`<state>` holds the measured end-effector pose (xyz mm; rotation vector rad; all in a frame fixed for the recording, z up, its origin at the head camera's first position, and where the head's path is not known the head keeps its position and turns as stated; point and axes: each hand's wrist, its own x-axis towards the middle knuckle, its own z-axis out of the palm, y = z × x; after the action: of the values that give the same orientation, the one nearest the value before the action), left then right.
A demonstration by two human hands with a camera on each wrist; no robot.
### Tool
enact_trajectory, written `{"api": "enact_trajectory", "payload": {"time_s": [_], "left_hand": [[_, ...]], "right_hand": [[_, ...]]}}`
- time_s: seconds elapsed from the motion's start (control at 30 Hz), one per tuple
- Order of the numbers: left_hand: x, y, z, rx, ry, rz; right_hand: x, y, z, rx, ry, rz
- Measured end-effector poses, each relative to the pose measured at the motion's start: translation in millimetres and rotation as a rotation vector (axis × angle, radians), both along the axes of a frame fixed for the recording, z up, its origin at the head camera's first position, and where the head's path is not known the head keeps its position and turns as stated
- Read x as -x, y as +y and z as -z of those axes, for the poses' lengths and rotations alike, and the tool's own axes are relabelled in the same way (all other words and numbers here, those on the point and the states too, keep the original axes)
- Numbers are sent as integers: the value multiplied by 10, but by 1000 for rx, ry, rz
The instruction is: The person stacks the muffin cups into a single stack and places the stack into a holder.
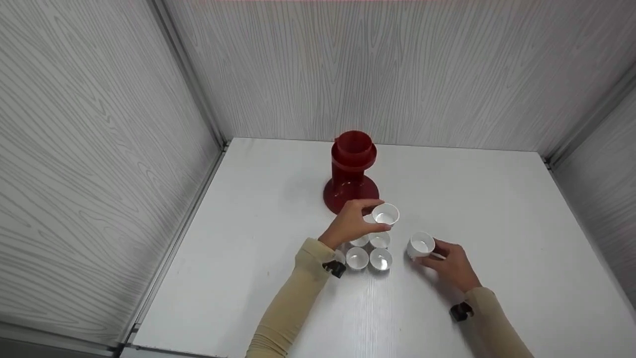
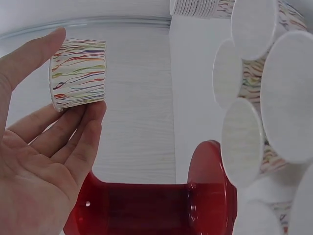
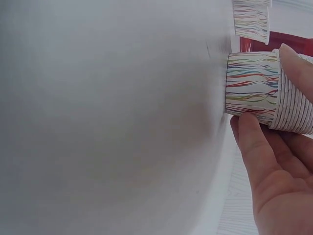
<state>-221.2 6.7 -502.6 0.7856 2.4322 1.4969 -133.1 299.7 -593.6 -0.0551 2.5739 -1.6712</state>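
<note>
My left hand (image 1: pixel 352 222) pinches the rim area of one small paper cup (image 1: pixel 385 214) between thumb and fingers, held up above the table. In the left wrist view this cup (image 2: pixel 78 73) is white with wavy coloured streaks. Several like cups (image 1: pixel 357 258) stand close together in rows on the table below, mouths up, partly hidden by the left hand and sleeve. My right hand (image 1: pixel 449 263) grips a stack of nested paper cups (image 1: pixel 421 244) to the right of the rows. The right wrist view shows many rims of that stack (image 3: pixel 252 88), its base at the table surface.
A red plastic stand (image 1: pixel 352 174) with a round base and a cup-shaped top stands behind the cups, just beyond the left hand. The white table (image 1: pixel 238 238) is bounded by grey wood-grain panels at the left, back (image 1: pixel 348 69) and right.
</note>
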Motion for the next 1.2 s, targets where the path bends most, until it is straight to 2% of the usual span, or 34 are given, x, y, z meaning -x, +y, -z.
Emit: {"api": "enact_trajectory", "payload": {"time_s": [0.27, 0.5, 0.63, 0.83, 1.03, 1.2], "left_hand": [[-85, 305, 17, 87, -13, 38], [-112, 545, 63, 73, -10, 90], [-110, 672, 118, 64, 13, 117], [-109, 814, 241, 62, 6, 155], [-97, 894, 341, 63, -9, 150], [-100, 933, 370, 69, -26, 134]], "right_hand": [[-17, -18, -25, -40, 2, 14], [-22, 3, -12, -25, 3, 0], [-6, 9, -5, -29, 8, 5], [2, 8, 3, -58, 6, 7], [-5, 13, 10, -67, 12, 6], [-1, 11, -2, -58, 29, 4]]}}
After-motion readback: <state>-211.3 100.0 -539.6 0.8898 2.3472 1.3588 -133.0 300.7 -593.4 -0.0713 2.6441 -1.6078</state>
